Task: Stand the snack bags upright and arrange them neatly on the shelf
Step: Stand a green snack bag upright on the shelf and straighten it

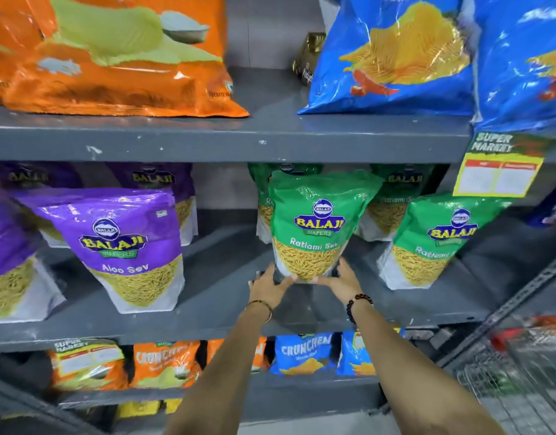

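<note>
A green Ratlami Sev bag (317,215) stands upright at the middle of the grey middle shelf (226,328). My left hand (269,285) grips its lower left corner and my right hand (342,282) grips its lower right corner. More green bags stand behind it, and another green bag (433,243) leans at the right. A purple Aloo Sev bag (126,246) stands at the left, with further purple bags behind and beside it.
Large orange bags (120,58) and blue bags (396,54) fill the top shelf. A yellow price tag (496,174) hangs at the right. Small orange and blue Crunchex packs (305,353) sit on the lower shelf. A wire trolley (521,372) is at the lower right.
</note>
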`<state>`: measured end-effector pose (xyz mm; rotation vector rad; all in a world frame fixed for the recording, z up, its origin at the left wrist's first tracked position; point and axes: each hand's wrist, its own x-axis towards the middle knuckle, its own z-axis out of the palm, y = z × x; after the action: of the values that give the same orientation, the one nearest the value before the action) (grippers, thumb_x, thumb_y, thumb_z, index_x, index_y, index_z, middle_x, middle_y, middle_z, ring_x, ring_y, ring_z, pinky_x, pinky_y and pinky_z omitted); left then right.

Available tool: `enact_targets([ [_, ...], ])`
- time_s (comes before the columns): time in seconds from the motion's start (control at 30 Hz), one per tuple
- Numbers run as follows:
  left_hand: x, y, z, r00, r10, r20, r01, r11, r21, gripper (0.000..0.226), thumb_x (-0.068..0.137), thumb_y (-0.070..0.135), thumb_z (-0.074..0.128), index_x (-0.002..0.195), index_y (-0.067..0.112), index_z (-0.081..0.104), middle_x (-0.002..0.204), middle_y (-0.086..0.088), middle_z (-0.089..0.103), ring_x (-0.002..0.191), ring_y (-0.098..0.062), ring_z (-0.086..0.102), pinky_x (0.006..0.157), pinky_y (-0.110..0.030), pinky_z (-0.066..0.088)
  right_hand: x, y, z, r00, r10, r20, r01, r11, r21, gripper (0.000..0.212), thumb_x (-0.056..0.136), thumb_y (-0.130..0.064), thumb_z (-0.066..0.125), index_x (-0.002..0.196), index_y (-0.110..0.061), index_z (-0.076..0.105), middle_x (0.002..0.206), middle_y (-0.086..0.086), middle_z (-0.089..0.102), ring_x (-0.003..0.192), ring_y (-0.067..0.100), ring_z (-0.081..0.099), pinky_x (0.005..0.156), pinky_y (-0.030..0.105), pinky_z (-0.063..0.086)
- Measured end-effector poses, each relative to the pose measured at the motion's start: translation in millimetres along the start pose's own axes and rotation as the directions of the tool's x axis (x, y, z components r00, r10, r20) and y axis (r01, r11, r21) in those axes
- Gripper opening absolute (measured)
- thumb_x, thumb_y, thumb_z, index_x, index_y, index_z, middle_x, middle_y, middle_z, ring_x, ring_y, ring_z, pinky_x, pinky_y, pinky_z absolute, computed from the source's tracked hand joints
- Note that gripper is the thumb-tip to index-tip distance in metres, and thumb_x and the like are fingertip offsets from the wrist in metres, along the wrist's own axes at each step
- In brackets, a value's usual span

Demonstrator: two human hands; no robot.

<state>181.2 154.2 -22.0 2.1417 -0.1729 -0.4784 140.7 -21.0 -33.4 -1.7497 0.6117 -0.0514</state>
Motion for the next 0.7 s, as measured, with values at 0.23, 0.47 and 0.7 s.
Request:
enact_targets([
  [0.23,-7,-8,-3,0.996,-0.027,-0.086,0.027,1.000,-0.001,0.033,0.088,0.040,0.053,0.101,0.010,0.049,0.107,-0.011,0.058,0.102,-0.030,0.055,0.082,-0.037,0.042,-11,4,0,0.999,-0.029,0.034,0.034,0.988,-0.148,0.086,0.063,-0.044,0.075,0.133,-0.011,0.037,0.138,0.012,0.050,0.127,0.030,0.047,0.101,0.045,0.040],
  [0.47,-33,-17,-9,0.993,-0.040,-0.109,0.041,0.999,0.008,0.053,0.086,0.044,0.053,0.128,0.012,0.046,0.130,-0.013,0.056,0.118,-0.033,0.052,0.100,-0.045,0.044,-37,2,1,0.993,-0.088,0.074,0.103,0.970,-0.221,0.069,0.079,-0.034,0.067,0.136,-0.011,0.036,0.141,0.009,0.047,0.129,0.027,0.044,0.104,0.042,0.040],
  [0.7,-45,-18,-9,0.992,-0.040,-0.122,0.033,0.998,-0.053,0.053,0.084,0.044,0.057,0.127,0.013,0.048,0.133,-0.012,0.055,0.120,-0.031,0.052,0.103,-0.043,0.041,-49,2,2,0.991,-0.113,0.076,0.126,0.973,-0.194,0.046,0.083,-0.017,0.064,0.124,-0.006,0.046,0.132,0.011,0.056,0.122,0.026,0.052,0.089,0.026,0.038],
])
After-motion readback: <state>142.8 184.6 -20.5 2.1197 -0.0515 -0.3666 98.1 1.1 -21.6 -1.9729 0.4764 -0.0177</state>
